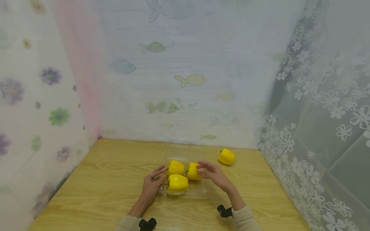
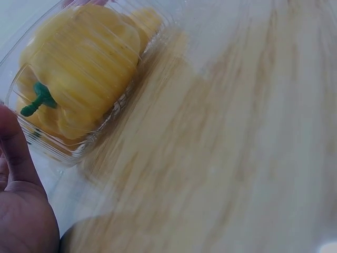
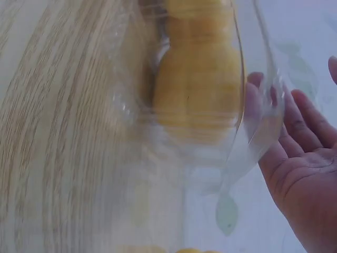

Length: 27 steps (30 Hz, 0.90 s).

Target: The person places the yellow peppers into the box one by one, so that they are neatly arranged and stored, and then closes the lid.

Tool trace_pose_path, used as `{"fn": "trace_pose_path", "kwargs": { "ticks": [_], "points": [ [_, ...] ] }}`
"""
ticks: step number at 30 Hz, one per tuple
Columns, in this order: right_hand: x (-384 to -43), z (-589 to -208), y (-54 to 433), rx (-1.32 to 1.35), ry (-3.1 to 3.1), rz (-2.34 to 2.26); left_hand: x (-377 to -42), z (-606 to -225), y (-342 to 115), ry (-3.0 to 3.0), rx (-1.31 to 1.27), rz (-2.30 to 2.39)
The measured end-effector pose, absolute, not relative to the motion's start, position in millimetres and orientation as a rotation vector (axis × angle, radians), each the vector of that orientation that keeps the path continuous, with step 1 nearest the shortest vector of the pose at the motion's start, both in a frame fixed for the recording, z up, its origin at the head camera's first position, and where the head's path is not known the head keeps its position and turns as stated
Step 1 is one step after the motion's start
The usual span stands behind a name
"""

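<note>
A clear plastic clamshell box [image 1: 199, 188] lies on the table, its lid [image 1: 188, 150] folded back toward the wall. Inside sit a rear-left yellow bell pepper [image 1: 176, 167], a front-left yellow bell pepper [image 1: 178, 184] and a right-hand yellow bell pepper [image 1: 192, 173]. Against the box's left wall rests my left hand [image 1: 151, 184], fingers extended; the left wrist view shows a digit at the box corner near a pepper's green stem. My right hand [image 1: 215, 175] hovers at the box's right side, fingers loosely spread and overlapping the right-hand pepper in the head view.
Another yellow bell pepper [image 1: 226, 157] lies on the wooden table [image 1: 115, 179], right of the lid. Patterned curtains enclose the table: fish at the back [image 1: 190, 80], flowers on the left and right. Black wrist-worn pieces [image 1: 148, 224] sit by both sleeves.
</note>
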State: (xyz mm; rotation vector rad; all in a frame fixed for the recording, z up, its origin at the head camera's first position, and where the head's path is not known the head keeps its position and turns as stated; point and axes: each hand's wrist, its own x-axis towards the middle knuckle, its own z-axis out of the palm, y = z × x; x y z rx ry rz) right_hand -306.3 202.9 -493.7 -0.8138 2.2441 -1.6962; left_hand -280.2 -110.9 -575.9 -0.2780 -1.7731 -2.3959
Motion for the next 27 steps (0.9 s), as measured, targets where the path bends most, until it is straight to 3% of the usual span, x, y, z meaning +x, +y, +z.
{"fn": "trace_pose_path", "kwargs": {
  "ticks": [9,27],
  "points": [
    [-310,-503,223,-0.732,2.219,-1.851,-278,-577,-111,-1.777,-0.281,-2.390],
    [-316,-517,242,-0.193,2.440,-1.997,-280,-575,-111,-1.775,-0.283,-2.401]
  ]
}}
